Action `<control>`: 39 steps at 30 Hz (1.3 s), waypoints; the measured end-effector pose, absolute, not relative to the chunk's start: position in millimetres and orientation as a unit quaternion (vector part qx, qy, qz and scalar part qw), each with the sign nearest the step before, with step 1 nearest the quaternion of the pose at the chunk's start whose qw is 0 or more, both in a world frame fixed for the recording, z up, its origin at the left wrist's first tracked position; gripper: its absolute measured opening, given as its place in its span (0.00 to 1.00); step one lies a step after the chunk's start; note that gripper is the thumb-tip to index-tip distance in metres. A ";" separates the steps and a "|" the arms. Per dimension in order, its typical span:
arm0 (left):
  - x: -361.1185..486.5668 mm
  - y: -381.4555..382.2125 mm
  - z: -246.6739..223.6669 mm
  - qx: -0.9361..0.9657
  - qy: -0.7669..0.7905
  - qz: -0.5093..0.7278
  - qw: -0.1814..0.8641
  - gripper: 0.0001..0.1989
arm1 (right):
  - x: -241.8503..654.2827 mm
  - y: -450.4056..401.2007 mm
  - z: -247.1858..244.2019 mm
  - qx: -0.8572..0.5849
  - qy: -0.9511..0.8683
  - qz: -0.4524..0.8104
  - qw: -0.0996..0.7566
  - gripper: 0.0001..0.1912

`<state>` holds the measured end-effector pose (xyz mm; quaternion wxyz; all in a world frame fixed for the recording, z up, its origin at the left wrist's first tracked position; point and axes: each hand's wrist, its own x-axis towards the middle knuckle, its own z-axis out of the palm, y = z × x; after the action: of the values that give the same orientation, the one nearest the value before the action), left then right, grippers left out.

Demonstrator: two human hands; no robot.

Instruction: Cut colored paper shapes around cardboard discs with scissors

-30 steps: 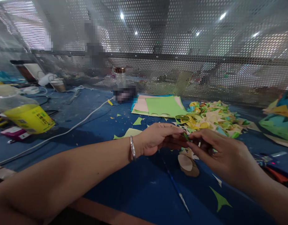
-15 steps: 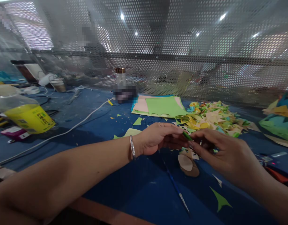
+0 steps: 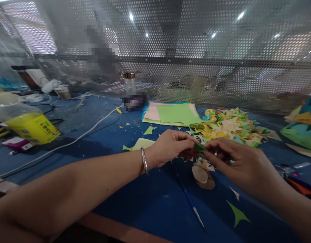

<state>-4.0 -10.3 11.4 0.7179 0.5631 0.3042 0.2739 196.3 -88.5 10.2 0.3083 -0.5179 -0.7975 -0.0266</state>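
Head view: two hands work close together over a blue table point(image 3: 155, 202).
Left hand point(image 3: 167, 148): fingers pinch one end of the small green piece point(image 3: 200, 147).
Right hand point(image 3: 233, 160): thumb and finger grip its other end.
Green piece: up between the hands.
Below the hands: round paper pieces point(image 3: 203, 176) and a blue brush point(image 3: 189, 199).
Behind them: a pile of colored paper bits point(image 3: 228, 125).

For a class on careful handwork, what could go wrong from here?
The small green paper piece might crease or tear, since fingers of both the left hand and right hand grip it. The slim blue-handled tool lies below the hands and could get knocked by a wrist.
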 end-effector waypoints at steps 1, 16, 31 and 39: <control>-4.2 -9.7 10.7 0.572 0.300 0.278 0.711 0.07 | 196.7 -88.7 10.9 -0.518 -0.799 -0.022 0.306 0.07; -9.0 -0.2 9.3 0.712 0.305 0.301 0.557 0.07 | 194.7 -87.8 13.7 -0.555 -0.781 0.050 0.282 0.10; -14.7 14.1 5.3 0.893 0.289 0.245 0.244 0.13 | 186.6 -91.0 2.9 -0.518 -0.833 0.136 0.142 0.14; -16.8 17.1 3.1 0.901 0.283 0.268 0.191 0.09 | 187.0 -87.0 4.0 -0.514 -0.821 0.149 0.201 0.10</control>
<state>-16.8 17.1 3.1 0.1910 0.9009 0.2830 0.2679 187.0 -87.0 4.0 0.2007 -0.5139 -0.8206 0.1491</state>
